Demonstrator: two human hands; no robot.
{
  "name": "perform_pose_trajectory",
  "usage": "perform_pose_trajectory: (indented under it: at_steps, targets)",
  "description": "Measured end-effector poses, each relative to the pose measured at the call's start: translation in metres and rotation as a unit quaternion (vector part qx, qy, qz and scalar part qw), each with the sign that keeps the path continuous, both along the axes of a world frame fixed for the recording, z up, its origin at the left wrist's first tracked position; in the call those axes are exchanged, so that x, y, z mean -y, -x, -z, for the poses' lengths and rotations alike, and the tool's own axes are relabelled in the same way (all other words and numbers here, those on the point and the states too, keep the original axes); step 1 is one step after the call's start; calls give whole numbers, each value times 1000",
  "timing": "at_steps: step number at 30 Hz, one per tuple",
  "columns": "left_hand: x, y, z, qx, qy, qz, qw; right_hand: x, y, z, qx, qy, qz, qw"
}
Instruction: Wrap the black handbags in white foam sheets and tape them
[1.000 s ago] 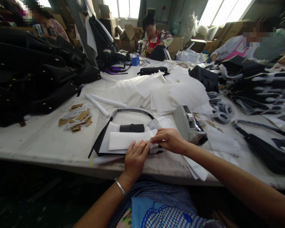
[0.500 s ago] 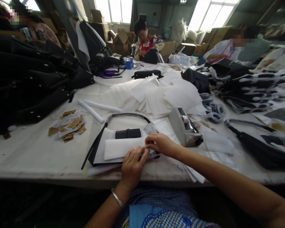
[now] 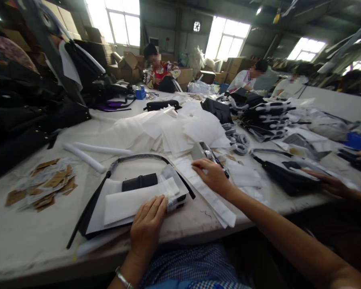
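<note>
A black handbag (image 3: 92, 218) lies on the table in front of me, its strap (image 3: 138, 157) wrapped in clear film. Over it are white foam sheets (image 3: 123, 206) and a small black rolled piece (image 3: 140, 182). My left hand (image 3: 149, 222) rests flat on the foam's near right part, fingers stretched out, beside a shiny clear patch. To the right of the bag, my right hand (image 3: 213, 176) is raised at the grey tape dispenser (image 3: 200, 150) and covers part of it. Its fingers are stretched and slightly bent, with nothing visible in them; contact with the dispenser cannot be made out.
White foam sheets (image 3: 174, 128) are heaped behind the bag. Brown tags (image 3: 52, 182) lie at the left near two white foam rods (image 3: 86, 157). Black bags (image 3: 24, 124) are piled far left. At the right, a co-worker's hand (image 3: 327, 180) is at another black bag (image 3: 289, 176).
My right hand has left the foam beside my left hand and moved right to the tape dispenser. My left hand stays on the foam. The view has swung to the right.
</note>
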State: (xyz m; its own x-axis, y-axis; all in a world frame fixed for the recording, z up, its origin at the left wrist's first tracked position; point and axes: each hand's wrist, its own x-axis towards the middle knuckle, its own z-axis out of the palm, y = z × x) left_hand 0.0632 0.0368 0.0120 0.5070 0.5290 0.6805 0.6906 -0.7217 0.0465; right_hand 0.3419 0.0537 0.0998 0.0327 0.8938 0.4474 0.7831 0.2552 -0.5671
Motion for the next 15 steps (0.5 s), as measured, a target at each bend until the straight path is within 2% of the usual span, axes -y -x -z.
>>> perform_pose_trajectory:
  at_steps: [1,3,5,7,10,12,15]
  targets:
    - [0,0,0,3,-1,2,1000,2,-20,-7,-33,9,58,998]
    - [-1,-1,-1,9,-6,5,1000,2,-55,-18,-115,78,152,979]
    - [0,-1,-2,13,-9,5,1000,-2,-79,-23,-181,164,188,951]
    - [0,-2,-4,15,-9,4,1000,-10,-91,-23,-223,231,185,929]
    - [0,-2,-5,13,-9,5,1000,-22,-93,-22,-291,296,171,894]
    - [0,-1,-5,12,-12,6,1000,-28,-90,-23,-325,303,163,881]
    - [-1,-1,-4,16,-17,6,1000,-29,-86,-31,-361,265,161,880]
